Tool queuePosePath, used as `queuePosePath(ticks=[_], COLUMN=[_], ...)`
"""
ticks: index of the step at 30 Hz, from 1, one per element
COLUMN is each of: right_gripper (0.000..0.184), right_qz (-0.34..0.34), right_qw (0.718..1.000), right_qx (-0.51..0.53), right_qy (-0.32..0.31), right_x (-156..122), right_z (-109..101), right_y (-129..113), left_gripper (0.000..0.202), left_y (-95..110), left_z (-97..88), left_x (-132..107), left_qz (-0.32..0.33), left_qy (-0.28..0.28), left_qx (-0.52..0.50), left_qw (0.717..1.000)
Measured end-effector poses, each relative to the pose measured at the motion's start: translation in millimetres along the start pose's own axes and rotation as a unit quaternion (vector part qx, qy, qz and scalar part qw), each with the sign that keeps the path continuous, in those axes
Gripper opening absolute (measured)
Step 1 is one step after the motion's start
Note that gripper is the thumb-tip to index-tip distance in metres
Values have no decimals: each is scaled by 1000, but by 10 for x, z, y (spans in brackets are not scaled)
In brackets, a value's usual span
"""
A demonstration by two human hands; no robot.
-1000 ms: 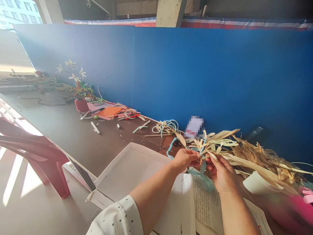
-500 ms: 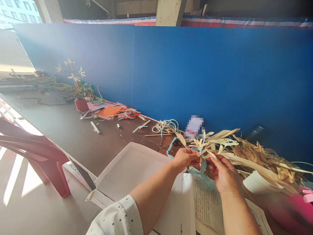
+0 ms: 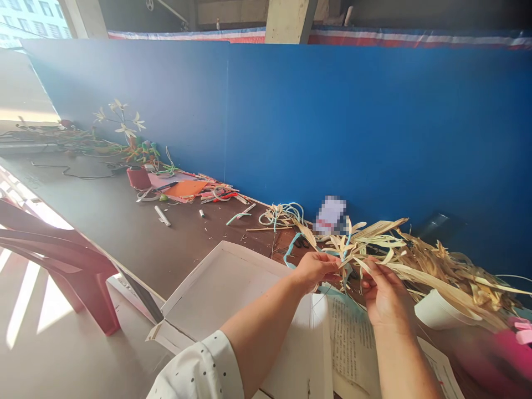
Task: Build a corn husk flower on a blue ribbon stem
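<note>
My left hand (image 3: 314, 270) pinches the base of a small bunch of dry pale leaf strips (image 3: 353, 246) bound with light blue tape (image 3: 343, 250). My right hand (image 3: 384, 295) is closed on the same bunch from the right, its fingers pulling at one strip. Both hands hover over a printed paper sheet (image 3: 353, 343) at the near table edge. A loose tail of blue tape (image 3: 337, 293) hangs below the bunch.
A heap of dry husk strips (image 3: 449, 271) lies to the right beside a white cup (image 3: 436, 310). An open white box lid (image 3: 220, 288) sits to the left. Craft scraps, a red cup (image 3: 138, 178) and paper flowers (image 3: 120, 119) line the blue partition (image 3: 332, 122). A red plastic chair (image 3: 62, 266) stands at left.
My right hand has shifted slightly right and up along the bunch. The blue tape tail below has moved. My left hand stays in place.
</note>
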State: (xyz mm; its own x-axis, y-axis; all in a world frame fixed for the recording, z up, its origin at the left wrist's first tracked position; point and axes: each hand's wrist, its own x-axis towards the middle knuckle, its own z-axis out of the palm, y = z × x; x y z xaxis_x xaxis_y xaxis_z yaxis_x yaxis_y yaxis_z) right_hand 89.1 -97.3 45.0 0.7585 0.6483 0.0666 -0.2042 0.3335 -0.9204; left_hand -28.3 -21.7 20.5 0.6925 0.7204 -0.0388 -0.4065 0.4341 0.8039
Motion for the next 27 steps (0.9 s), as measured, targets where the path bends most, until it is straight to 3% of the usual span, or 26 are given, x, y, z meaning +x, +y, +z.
queuePosePath(ticks=[7,21,27], right_gripper=[45,44,37], right_qz=[1,56,88], right_qw=[999,997,991], right_qx=[-22,-22,1], right_qy=[28,-38,-105], right_x=[42,-4,43], right_z=[-42,-8,-91], right_y=[66,117,121], left_gripper=[49,43,36], left_y=[13,-53,-42], left_z=[14,-15,-10], left_x=[-28,21,24], left_qz=[-8,16,22], left_qy=[-23,-15,-14], left_qx=[-12,3,3], left_qw=[1000,1000,1000])
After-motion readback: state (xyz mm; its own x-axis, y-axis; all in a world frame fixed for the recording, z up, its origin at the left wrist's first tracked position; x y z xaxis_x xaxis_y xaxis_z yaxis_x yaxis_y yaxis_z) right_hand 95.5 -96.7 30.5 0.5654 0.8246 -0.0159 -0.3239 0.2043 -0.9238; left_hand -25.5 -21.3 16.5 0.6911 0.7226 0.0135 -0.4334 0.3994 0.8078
